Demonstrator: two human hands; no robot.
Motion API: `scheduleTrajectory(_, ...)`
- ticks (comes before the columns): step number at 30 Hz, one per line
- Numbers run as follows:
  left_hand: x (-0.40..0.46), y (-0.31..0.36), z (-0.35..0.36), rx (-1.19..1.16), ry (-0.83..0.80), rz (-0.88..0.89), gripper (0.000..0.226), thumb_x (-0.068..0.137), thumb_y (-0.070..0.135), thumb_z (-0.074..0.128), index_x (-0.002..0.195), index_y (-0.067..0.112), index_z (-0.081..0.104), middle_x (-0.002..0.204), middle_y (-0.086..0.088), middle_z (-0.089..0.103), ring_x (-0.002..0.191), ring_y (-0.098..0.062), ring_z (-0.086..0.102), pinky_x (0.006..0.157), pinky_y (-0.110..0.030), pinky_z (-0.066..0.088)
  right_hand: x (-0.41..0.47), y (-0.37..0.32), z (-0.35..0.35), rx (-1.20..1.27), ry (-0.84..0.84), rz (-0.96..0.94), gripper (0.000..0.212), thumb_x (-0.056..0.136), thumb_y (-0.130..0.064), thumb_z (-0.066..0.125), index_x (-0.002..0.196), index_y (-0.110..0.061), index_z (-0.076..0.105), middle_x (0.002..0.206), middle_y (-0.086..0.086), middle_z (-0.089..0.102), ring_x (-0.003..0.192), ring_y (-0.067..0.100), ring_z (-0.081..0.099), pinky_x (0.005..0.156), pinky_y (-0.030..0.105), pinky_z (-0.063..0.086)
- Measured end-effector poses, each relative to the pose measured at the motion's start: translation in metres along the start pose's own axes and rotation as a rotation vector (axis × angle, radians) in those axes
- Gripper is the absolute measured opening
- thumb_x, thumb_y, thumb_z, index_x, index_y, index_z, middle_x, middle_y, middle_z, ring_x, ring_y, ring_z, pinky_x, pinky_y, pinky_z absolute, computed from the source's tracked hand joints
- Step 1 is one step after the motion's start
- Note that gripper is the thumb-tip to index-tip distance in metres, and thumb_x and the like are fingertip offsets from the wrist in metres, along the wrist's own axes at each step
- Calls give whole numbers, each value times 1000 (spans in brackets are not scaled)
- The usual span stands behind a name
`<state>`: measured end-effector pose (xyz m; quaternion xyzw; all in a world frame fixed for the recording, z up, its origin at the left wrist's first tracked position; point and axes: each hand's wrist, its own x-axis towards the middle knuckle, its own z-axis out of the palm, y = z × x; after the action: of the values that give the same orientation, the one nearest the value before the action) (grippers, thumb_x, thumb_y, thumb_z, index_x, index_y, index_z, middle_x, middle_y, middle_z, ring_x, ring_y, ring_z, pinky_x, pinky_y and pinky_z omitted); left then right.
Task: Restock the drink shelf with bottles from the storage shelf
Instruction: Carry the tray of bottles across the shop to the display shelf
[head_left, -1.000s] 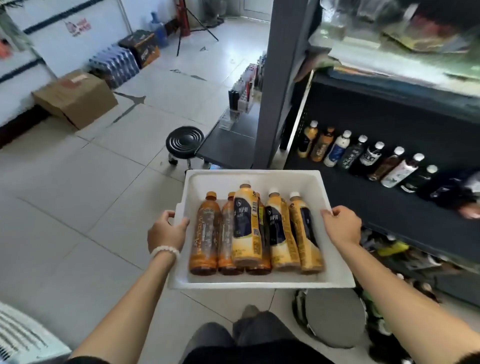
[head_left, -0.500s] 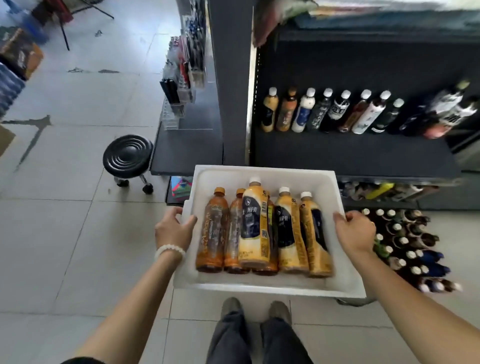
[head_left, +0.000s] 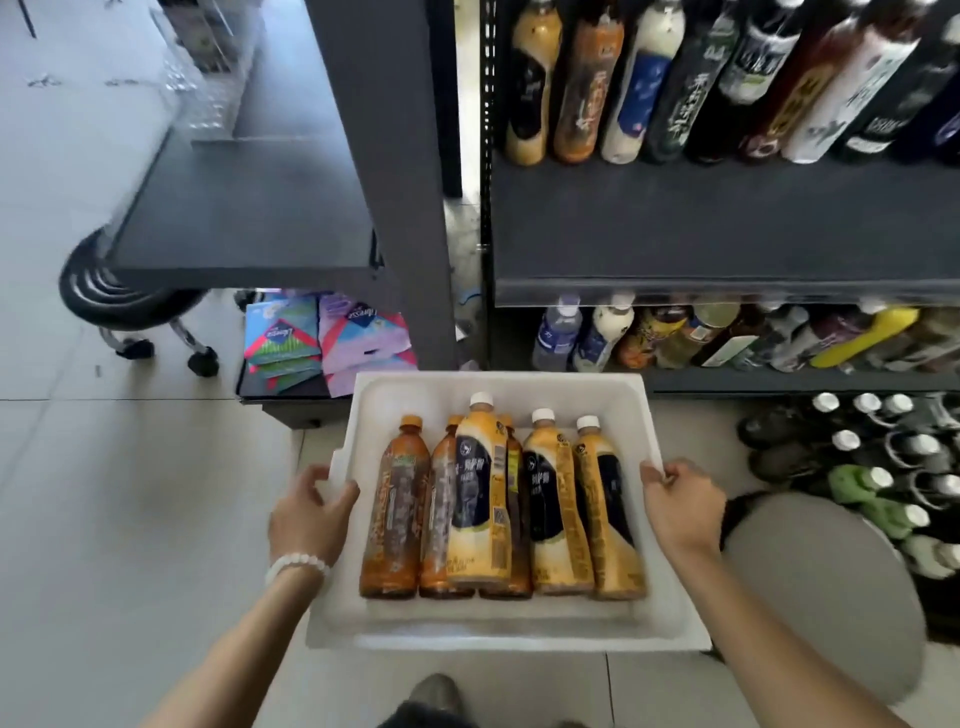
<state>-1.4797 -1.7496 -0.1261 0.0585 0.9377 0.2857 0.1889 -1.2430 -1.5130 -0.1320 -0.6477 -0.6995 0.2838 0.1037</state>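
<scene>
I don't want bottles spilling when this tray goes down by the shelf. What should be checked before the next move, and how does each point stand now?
1. Left hand grips the white foam tray at its left rim: ok.
2. Right hand grips the right rim: ok.
3. Six orange and yellow drink bottles lie inside the tray walls: ok.
4. One yellow white-capped bottle rides on top of others and might roll: not ok.
5. Free space on the dark drink shelf in front of the standing bottles: ok.
6. Floor under the tray free: cannot tell.
</scene>
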Motion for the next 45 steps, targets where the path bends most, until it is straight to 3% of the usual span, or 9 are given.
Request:
scheduleTrajectory(6, 53, -64, 110, -40, 13, -16, 30, 86, 29, 66, 109, 11, 59, 69, 4, 50, 62, -15, 50, 53, -23, 38, 57, 64, 119, 10, -25, 6, 21, 92, -25, 55, 82, -7, 60, 83, 19, 67, 81, 37, 62, 69, 37, 49)
scheduleTrajectory(13, 101, -102, 192, -12, -1, -17, 32, 86, 31, 64, 113, 14, 56, 85, -3, 54, 74, -22, 51, 68, -30, 40, 98, 118, 212, 52, -15, 48, 25, 92, -23, 56, 90, 0, 64, 86, 21, 67, 81, 37, 61, 72, 35, 47)
scheduleTrajectory(22, 122, -132, 241, -63, 63, -31, 21, 87, 25, 63, 99, 10, 54, 65, 1, 54, 58, -17, 52, 56, -28, 40, 115, 139, 263, 57, 129, 39, 21, 89, -21, 58, 85, -1, 62, 82, 22, 65, 77, 40, 60, 68, 37, 45)
scheduleTrajectory(25, 122, -132, 242, -15, 90, -10, 20, 87, 25, 62, 97, 10, 54, 69, -6, 57, 61, -25, 50, 59, -30, 35, 114, 137, 265, 25, 163, 26, 22, 89, -22, 56, 86, -1, 62, 86, 21, 65, 76, 38, 59, 66, 36, 44)
scheduleTrajectory(28, 122, -130, 241, 100, 56, -12, 24, 89, 30, 56, 103, 11, 51, 83, -13, 62, 70, -29, 52, 64, -33, 38, 105, 131, 259, -43, 141, -12, 27, 91, -25, 53, 103, -2, 59, 103, 16, 59, 83, 36, 58, 67, 35, 44)
scheduleTrajectory(30, 119, -127, 239, 185, 27, -7, 36, 90, 33, 55, 118, 12, 49, 107, -17, 61, 88, -33, 56, 73, -39, 45, 99, 128, 254, -126, 50, -94, 33, 90, -28, 55, 113, -4, 53, 109, 15, 53, 90, 34, 58, 67, 38, 48)
scheduleTrajectory(33, 106, -115, 221, 287, 50, -7, 57, 88, 37, 57, 135, 11, 38, 132, -17, 46, 116, -35, 48, 90, -49, 44, 87, 121, 229, -232, -153, -159, 47, 89, -29, 57, 126, -4, 44, 120, 15, 47, 104, 32, 54, 82, 44, 51)
scheduleTrajectory(38, 56, -78, 151, 509, -60, 198, 52, 90, 40, 51, 135, 16, 43, 131, -11, 49, 117, -30, 48, 95, -43, 43, 44, 76, 140, -432, -374, -392, 47, 95, -40, 44, 131, -11, 47, 131, 7, 44, 117, 21, 47, 99, 36, 41)
scheduleTrajectory(45, -54, 45, 4, 637, -203, 427, 44, 95, 44, 39, 133, 25, 45, 132, 1, 51, 120, -20, 48, 101, -34, 38, -30, -45, -41, -512, -510, -571, 47, 98, -43, 35, 135, -15, 43, 136, 3, 45, 124, 19, 43, 103, 33, 37)
